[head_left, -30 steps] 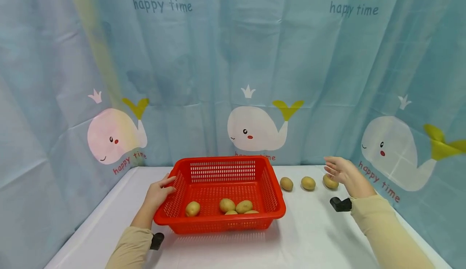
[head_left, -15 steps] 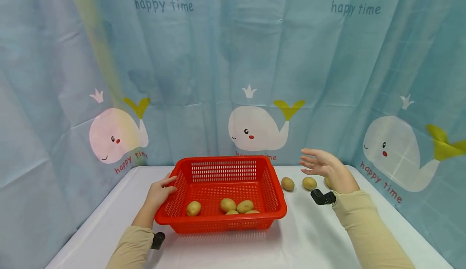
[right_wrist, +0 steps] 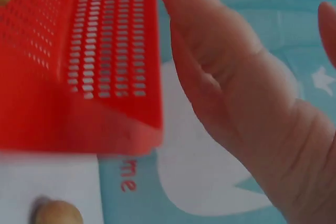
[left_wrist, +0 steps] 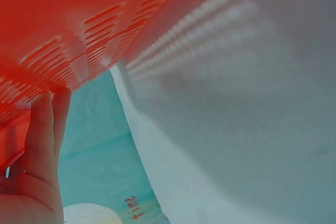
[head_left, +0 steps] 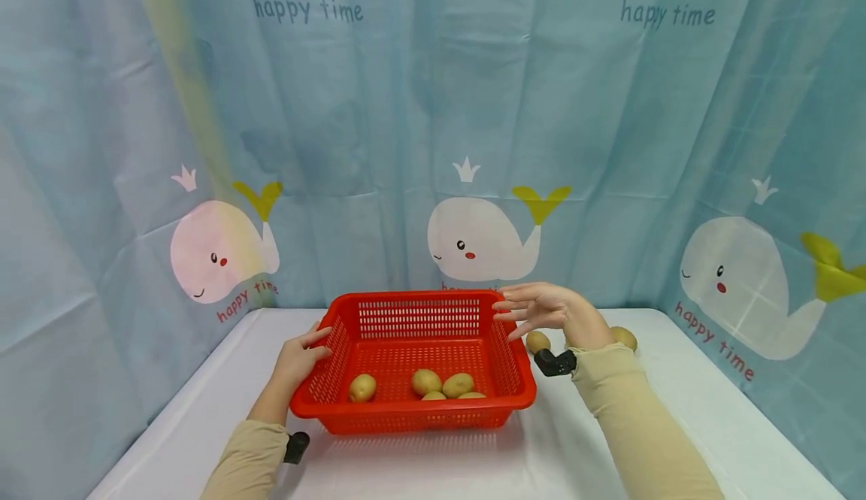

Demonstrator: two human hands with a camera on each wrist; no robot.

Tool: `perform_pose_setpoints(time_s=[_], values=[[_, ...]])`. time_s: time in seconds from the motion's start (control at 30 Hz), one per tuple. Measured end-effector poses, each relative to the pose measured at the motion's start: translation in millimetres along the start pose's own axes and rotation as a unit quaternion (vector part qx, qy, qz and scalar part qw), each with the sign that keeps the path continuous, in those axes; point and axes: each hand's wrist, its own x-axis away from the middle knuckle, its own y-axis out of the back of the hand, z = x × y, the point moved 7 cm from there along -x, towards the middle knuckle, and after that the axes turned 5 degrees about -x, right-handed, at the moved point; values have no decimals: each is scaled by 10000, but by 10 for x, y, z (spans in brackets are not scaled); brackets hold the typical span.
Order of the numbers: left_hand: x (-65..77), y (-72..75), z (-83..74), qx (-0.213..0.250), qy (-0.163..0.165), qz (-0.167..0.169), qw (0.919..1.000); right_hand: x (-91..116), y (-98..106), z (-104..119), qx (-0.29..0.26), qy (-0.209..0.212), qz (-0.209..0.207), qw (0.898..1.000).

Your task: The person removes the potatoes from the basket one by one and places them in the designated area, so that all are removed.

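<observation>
A red plastic basket (head_left: 413, 404) with slotted walls stands on the white-covered table. Inside it lie several potatoes (head_left: 425, 381), some partly hidden by the front rim. My left hand (head_left: 298, 359) holds the basket's left side; in the left wrist view its fingers (left_wrist: 41, 135) lie against the outer wall under the rim. At the right rim is my right hand (head_left: 541, 308), raised, fingers spread, nothing in it; the right wrist view cannot settle whether it touches the rim. Behind the right wrist, a potato (head_left: 538, 342) and another potato (head_left: 624, 338) rest on the table.
A pale blue curtain (head_left: 379, 146) printed with whales hangs behind the table and along its sides. The white table (head_left: 683, 395) extends right of the basket. Black wrist devices (head_left: 555, 363) sit at both sleeves.
My right hand has travelled left from above the far-right potato to the basket's right rim, fingers spreading. The left hand and the basket stay where they were.
</observation>
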Motion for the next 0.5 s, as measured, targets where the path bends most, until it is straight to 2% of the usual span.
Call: perform_pose_setpoints(time_s=[0.1,0.33,0.5], values=[[8,-8,-2,71,18,6,10000,-118,-95,-73,249,-188,149,9994],[24,-18,-6,116,42,-16,9999,-353,-223,-240,133,-592,-67,9981],[27,-9,-3,122,23,-45,9999,-513,-326,-369,181,-781,-29,9968]])
